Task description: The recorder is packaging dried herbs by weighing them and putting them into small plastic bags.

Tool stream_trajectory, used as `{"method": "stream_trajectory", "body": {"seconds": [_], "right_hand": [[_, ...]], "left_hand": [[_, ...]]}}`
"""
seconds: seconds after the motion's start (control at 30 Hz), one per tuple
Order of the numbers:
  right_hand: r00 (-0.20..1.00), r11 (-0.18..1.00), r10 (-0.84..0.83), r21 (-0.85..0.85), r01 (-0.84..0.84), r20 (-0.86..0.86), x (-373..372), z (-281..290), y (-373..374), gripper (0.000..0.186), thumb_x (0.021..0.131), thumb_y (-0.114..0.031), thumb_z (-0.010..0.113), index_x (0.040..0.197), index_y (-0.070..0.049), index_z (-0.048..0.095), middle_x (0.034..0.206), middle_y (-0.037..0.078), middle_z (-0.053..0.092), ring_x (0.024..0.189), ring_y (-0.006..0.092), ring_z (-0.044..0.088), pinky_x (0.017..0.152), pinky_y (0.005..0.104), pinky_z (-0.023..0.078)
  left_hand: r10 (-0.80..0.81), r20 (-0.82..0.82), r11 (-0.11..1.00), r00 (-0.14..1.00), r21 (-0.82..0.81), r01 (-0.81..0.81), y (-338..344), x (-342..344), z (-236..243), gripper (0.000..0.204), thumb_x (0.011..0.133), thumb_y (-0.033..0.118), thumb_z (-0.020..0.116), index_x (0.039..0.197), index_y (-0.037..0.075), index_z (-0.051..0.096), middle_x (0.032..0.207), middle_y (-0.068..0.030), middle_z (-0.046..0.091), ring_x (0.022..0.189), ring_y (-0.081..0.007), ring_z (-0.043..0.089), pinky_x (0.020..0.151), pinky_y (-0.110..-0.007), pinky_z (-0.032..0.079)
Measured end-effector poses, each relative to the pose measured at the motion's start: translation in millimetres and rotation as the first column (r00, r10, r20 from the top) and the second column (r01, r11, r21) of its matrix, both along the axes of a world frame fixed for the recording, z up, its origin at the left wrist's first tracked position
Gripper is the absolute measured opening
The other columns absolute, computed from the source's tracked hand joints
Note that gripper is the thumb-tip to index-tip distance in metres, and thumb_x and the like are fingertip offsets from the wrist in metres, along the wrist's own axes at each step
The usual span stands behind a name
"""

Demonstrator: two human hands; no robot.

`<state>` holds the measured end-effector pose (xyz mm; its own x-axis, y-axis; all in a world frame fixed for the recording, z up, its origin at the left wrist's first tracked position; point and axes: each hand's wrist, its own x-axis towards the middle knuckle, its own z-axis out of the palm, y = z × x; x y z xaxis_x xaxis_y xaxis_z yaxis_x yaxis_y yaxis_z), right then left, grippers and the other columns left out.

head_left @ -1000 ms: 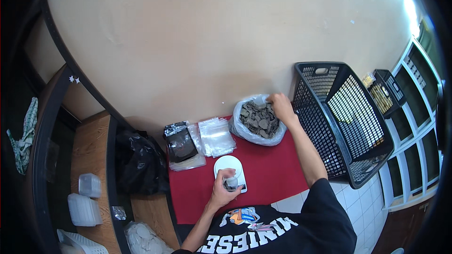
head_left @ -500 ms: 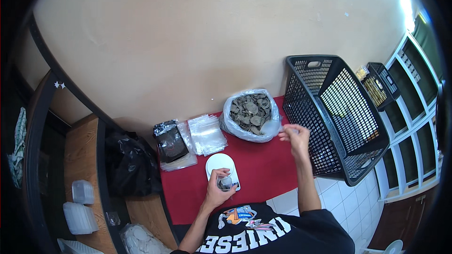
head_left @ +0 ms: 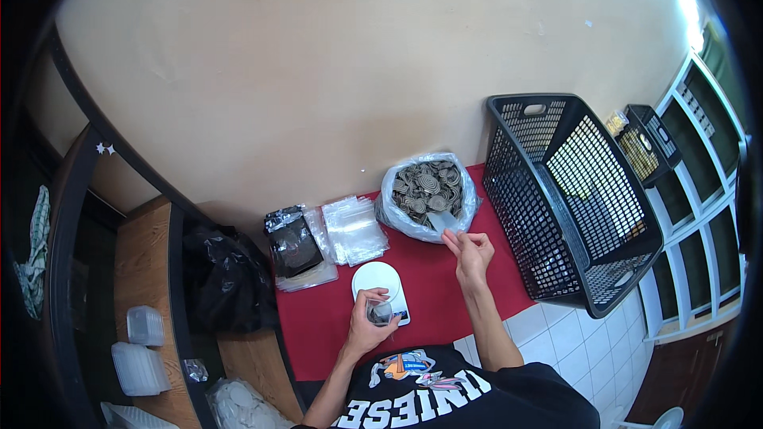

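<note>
My left hand [head_left: 366,327] is wrapped round a small clear plastic tub [head_left: 381,313], with something dark low inside it. The tub is over the near part of a white kitchen scale [head_left: 378,276]. Farther right, my right hand [head_left: 472,256] pinches a translucent scoop [head_left: 443,221]; its far end meets the dark spiral-shaped pieces [head_left: 427,183]. These pieces fill an open, pale plastic bag [head_left: 387,208] near the wall. My fingers are at the bag's near rim, and the scoop's handle is mostly hidden by them.
Clear plastic bags [head_left: 352,230] and a black packet [head_left: 294,244] lie left of the spiral pieces on the red cloth [head_left: 445,302]. A tall black basket [head_left: 509,183] stands at the right. Wooden shelving [head_left: 147,262] at the left holds stacked clear tubs [head_left: 141,369].
My right hand has come left and nearer to me, its scoop now lower against the spiral pieces. The left hand keeps the tub in about the same place.
</note>
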<state>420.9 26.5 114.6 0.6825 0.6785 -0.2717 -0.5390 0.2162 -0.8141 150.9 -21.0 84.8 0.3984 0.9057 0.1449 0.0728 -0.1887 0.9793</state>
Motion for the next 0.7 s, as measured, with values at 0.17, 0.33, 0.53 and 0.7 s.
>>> {"method": "stream_trajectory", "body": {"seconds": [0.17,0.33,0.53,0.7], "right_hand": [[0.978,0.992,-0.12,-0.022,0.126,0.17,12,-16,33,0.018,0.096,0.013,0.056,0.092,0.002,0.043,0.1,0.03,0.064,0.09,0.0436,0.075,0.083,0.0444,0.069],[0.969,0.981,-0.189,0.069,0.181,0.159,14,-14,56,0.02,0.095,0.013,0.058,0.092,0.002,0.042,0.1,0.031,0.064,0.089,0.0434,0.075,0.082,0.043,0.069],[0.888,0.943,-0.329,0.072,0.324,0.321,-18,-24,67,0.018,0.096,0.013,0.057,0.093,0.003,0.041,0.099,0.03,0.063,0.09,0.0436,0.075,0.08,0.0453,0.069],[0.944,0.941,-0.323,0.131,0.313,0.066,-2,-44,114,0.017,0.095,0.015,0.059,0.092,0.007,0.043,0.095,0.034,0.064,0.087,0.0449,0.075,0.079,0.0452,0.07]], "left_hand": [[-0.031,0.003,0.999,1.0,-0.026,0.031,0,4,5,0.052,0.076,0.005,0.086,0.112,0.006,0.049,0.127,-0.0188,0.06,0.12,-0.0277,0.062,0.101,-0.043,0.052],[-0.043,0.026,0.999,0.999,-0.017,0.043,1,8,5,0.052,0.076,0.006,0.086,0.112,0.006,0.048,0.127,-0.0188,0.06,0.12,-0.0271,0.062,0.101,-0.043,0.052],[-0.022,0.01,1.0,1.0,0.005,0.022,2,8,7,0.055,0.075,0.009,0.088,0.113,0.006,0.048,0.127,-0.0181,0.061,0.119,-0.0269,0.062,0.101,-0.042,0.051],[-0.04,0.005,0.999,0.999,0.005,0.04,3,12,25,0.055,0.075,0.009,0.088,0.113,0.007,0.048,0.127,-0.0179,0.061,0.119,-0.026,0.063,0.1,-0.043,0.052]]}}
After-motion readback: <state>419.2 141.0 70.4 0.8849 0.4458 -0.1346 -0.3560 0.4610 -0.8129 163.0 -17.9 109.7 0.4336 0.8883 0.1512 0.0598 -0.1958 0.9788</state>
